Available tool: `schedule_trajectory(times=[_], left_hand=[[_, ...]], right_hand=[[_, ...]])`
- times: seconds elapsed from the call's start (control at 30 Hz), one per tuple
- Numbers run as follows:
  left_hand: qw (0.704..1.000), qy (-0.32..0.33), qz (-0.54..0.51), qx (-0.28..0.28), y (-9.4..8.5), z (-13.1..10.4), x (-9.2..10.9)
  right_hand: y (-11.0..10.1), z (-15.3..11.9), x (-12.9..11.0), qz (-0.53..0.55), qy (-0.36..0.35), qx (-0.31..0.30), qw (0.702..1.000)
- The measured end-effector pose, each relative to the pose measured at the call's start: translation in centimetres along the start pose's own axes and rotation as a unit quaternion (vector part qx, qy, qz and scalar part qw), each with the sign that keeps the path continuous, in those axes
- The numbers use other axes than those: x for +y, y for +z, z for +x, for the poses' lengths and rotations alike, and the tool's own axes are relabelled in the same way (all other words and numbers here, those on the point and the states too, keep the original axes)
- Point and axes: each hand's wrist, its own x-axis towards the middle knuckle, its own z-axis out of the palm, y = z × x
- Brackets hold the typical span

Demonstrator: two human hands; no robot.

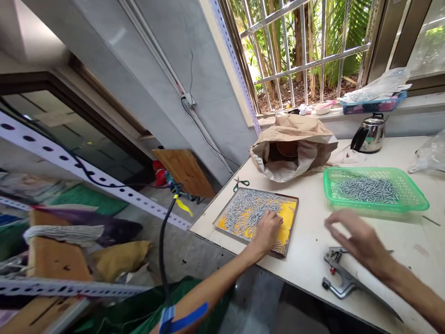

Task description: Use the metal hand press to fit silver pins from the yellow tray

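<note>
Left arm (pixel 222 283) outstretched, the left hand (pixel 267 230) bunches its fingers, hold unclear, and should work lightly among metal pieces (pixel 239 206), right hand (pixel 361 241) spread.

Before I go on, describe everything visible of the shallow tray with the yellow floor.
The shallow rectangular yellow-floored tray has a low, thin brownish rim; its material is unclear. It lies flat on the white table, near the edge, mostly covered with small silvery metal-looking pieces. Bare yellow shows mainly on the right. The left hand reaches over the near rim, bunched at the pieces. Green-handled scissors lie by its far left corner.
</note>
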Motion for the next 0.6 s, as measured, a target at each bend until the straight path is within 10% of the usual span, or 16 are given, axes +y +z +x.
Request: schedule_trajectory(times=[0.13, 0.23, 0.4, 0.6], left_hand=[[0.995, 0.019, 0.053, -0.076, 1.7, 1.1, -2.2], [0.997, 0.022, 0.008, -0.067, 1.4, 0.7, -1.7], [0.957, -0.054, -0.258, -0.117, -0.8, -0.8, 3.1], [0.863, -0.160, -0.394, -0.272, 0.2, -2.6, 9.4]], right_hand=[[-4.5, 1.2, 1.7, -0.134, 0.126, 0.074, 0.980], [-5.2, -1.9, 1.5, -0.075, 0.135, -0.028, 0.988], [-2.1, -9.9, -1.0, 0.007, 0.135, -0.215, 0.967], [-0.2, -13.1, -2.8, -0.073, 0.128, -0.213, 0.966]])
